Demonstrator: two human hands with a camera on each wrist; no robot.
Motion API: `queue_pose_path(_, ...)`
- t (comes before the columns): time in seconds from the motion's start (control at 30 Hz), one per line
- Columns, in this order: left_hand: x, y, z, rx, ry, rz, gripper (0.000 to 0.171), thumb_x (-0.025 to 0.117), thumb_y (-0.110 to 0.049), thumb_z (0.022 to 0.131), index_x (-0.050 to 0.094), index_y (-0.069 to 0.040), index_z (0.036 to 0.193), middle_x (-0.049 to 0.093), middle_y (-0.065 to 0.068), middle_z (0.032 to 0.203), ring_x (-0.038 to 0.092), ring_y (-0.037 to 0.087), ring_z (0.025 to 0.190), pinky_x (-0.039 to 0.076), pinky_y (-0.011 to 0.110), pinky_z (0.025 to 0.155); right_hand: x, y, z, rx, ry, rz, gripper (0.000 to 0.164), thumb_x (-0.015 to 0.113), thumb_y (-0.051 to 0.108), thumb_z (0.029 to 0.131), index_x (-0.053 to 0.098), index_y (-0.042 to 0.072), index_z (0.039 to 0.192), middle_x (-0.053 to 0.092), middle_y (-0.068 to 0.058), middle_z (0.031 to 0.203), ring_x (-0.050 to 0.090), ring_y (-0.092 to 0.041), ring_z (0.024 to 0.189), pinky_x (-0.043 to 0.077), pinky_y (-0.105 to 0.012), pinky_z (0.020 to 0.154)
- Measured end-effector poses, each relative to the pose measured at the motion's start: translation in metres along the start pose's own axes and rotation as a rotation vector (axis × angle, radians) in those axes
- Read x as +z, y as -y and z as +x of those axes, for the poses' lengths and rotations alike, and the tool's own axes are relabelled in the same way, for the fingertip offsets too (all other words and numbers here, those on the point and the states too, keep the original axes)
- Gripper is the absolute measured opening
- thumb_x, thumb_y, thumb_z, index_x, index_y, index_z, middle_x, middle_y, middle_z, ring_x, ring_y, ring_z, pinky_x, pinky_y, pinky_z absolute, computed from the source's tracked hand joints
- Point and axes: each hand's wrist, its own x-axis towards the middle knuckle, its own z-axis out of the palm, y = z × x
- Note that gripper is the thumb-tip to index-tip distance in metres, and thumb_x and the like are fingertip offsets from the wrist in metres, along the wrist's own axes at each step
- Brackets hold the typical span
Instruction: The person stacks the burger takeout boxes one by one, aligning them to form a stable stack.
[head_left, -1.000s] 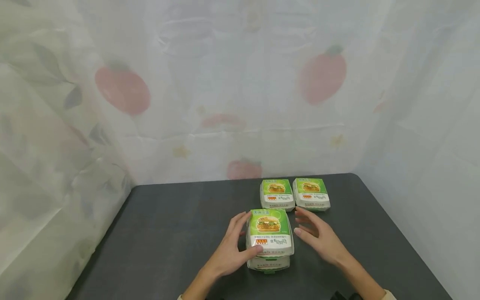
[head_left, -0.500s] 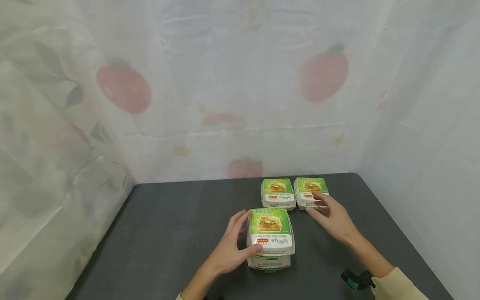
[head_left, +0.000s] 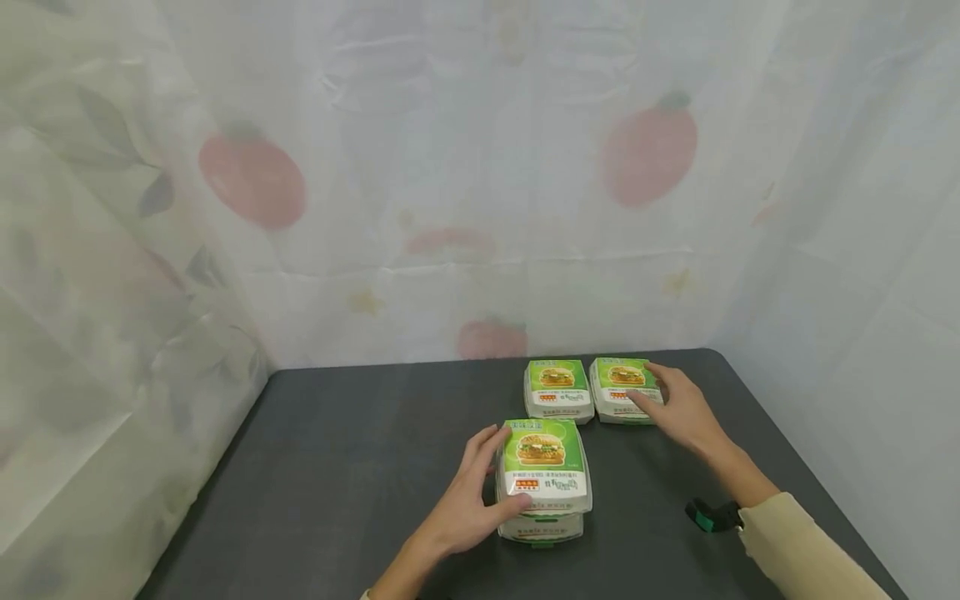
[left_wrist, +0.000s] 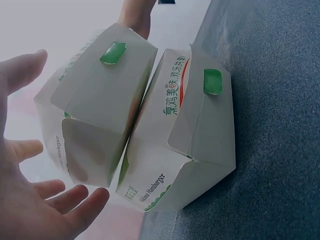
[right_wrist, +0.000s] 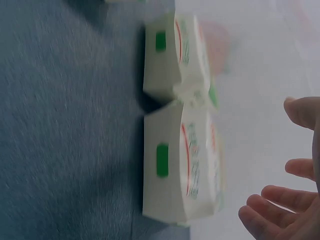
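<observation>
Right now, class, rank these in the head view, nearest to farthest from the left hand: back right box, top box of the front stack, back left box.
1. Top box: just right of the left hand.
2. Back left box: beyond the top box, slightly right.
3. Back right box: farther right, next to the right hand.

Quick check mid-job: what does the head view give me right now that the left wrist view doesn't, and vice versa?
Only the head view: the left back box and right back box, the right grip at the latter's right side, and the burger pictures on the box tops.

Only the left wrist view: the "Hamburger" lettering on the stacked boxes' sides.

Both: the upper box stacked on the lower box, the left grip beside them, and part of the dark table.
</observation>
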Motion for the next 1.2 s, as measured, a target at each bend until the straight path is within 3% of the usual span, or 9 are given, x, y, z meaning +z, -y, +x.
queue_pose_path(0.2,0.001,0.001,0.000,-0.001,0.001,-0.001,0.084,0.075,-0.040,0.092,0.028,-0.030,0.161,0.013,0.008,0.166,0.030,0.026,0.146,0.039,0.053,0.110,0.005,-0.021,0.015,0.017,0.010,-0.068,0.080,0.061,0.049,0.100,0.037,-0.007,0.152,0.041,-0.034,0.146,0.042,-0.051,0.129,0.038,-0.069,0.097)
queue_pose_path(0.5,0.003,0.004,0.001,0.006,0.000,0.018,0.082,0.073,-0.041,0.093,0.029,-0.029,0.161,0.015,0.008,0.165,0.035,0.025,0.142,0.041,0.045,0.108,0.018,-0.039,0.024,0.145,0.102,-0.027,0.089,0.059,0.054,0.099,0.028,-0.008,0.156,0.031,-0.040,0.151,0.031,-0.058,0.137,0.031,-0.073,0.103)
queue_pose_path(0.77,0.005,0.003,0.000,0.000,0.007,0.023,0.080,0.072,-0.042,0.094,0.029,-0.031,0.160,0.016,0.005,0.165,0.034,0.023,0.142,0.041,0.041,0.108,0.027,-0.048,0.023,0.244,0.158,0.057,0.099,0.062,0.058,0.096,0.018,-0.002,0.161,0.035,-0.038,0.150,0.047,-0.050,0.128,0.044,-0.060,0.094)
queue_pose_path(1.2,0.006,0.003,0.000,-0.005,0.001,0.030,0.081,0.072,-0.043,0.093,0.029,-0.029,0.160,0.016,0.005,0.165,0.035,0.023,0.142,0.041,0.042,0.108,0.029,-0.051,0.021,0.246,0.103,0.142,0.098,0.068,0.054,0.095,0.022,-0.003,0.159,0.042,-0.037,0.145,0.051,-0.047,0.124,0.048,-0.054,0.090)
